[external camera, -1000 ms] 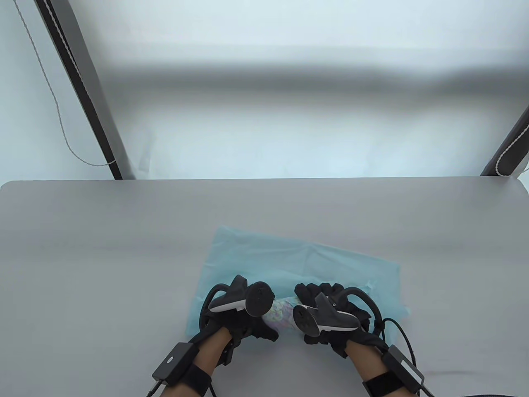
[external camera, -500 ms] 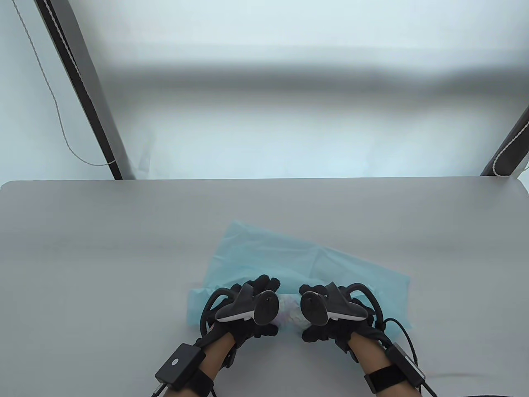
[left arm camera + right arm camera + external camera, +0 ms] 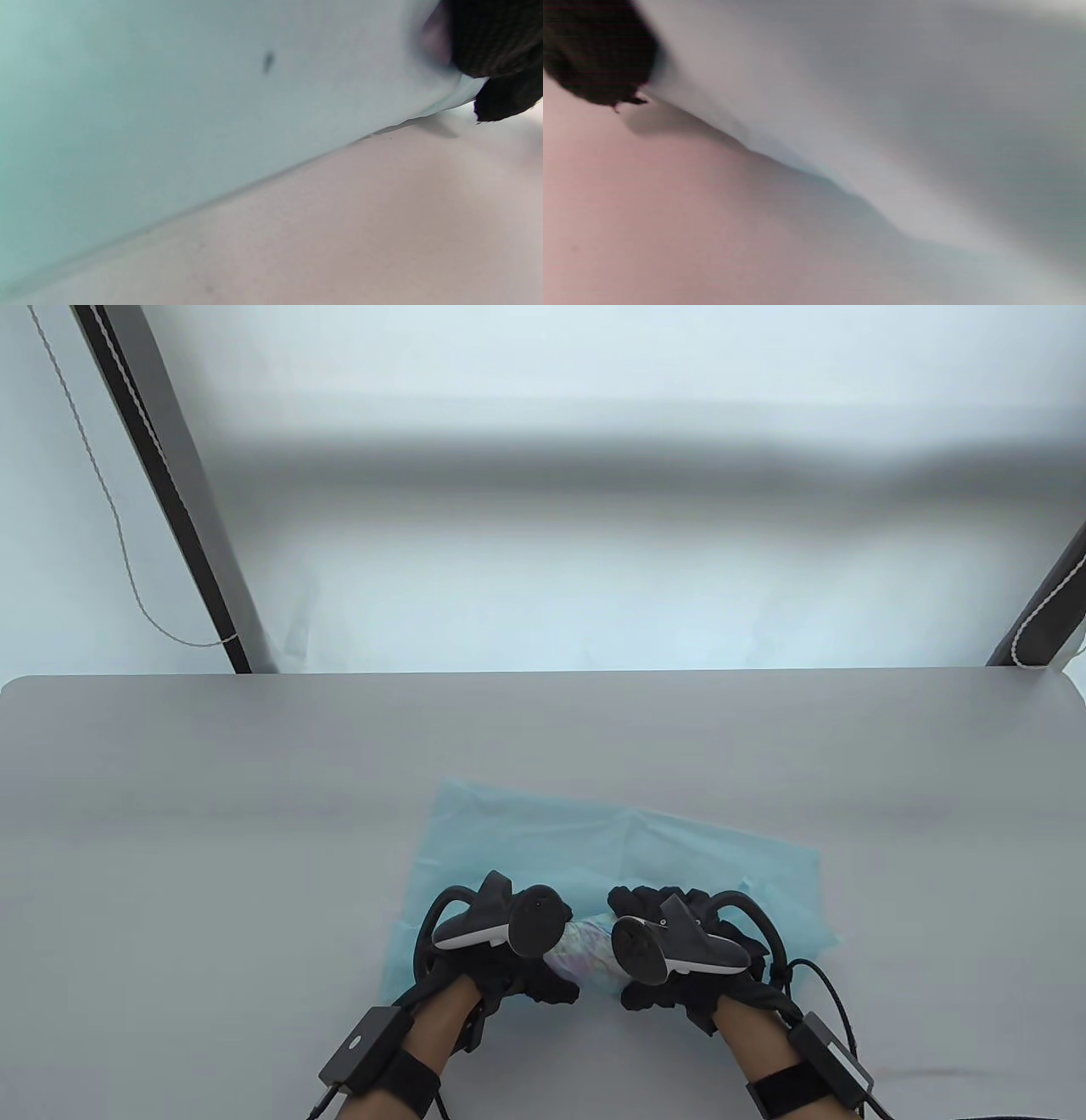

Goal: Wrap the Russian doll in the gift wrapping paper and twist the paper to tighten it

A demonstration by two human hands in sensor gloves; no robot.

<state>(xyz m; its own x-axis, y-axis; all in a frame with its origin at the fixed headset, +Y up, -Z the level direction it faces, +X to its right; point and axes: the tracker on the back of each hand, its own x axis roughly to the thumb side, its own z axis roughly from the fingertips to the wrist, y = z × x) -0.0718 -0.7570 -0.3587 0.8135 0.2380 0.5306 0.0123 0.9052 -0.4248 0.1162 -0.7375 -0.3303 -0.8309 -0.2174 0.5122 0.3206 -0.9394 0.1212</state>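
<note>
The left hand [image 3: 501, 963] in its black sensor glove curls its fingers down over the left end of the small Russian doll [image 3: 584, 954], a rounded piece painted in pale pink, lilac and turquoise, and holds it there; the grey-and-black tracker strapped to its back hides most of the fingers in the table view. The right hand [image 3: 679, 963], gloved the same way, wraps its fingers over the doll's right end from the far side, thumb toward the person, so the doll lies on its side between the two hands with only its middle showing. Under and behind both hands lies the sheet of light blue gift wrapping paper [image 3: 628, 848], creased, spread toward the far side of the table, its near edge at the hands. In the left wrist view a black fingertip [image 3: 500, 93] pinches the paper's edge [image 3: 212, 106] just off the surface; in the right wrist view a dark fingertip [image 3: 594, 51] sits at the top left corner above the blurred paper [image 3: 925, 127]. All of this rests on the plain grey table [image 3: 254, 814], near its front edge. No writing or label can be read anywhere.
</note>
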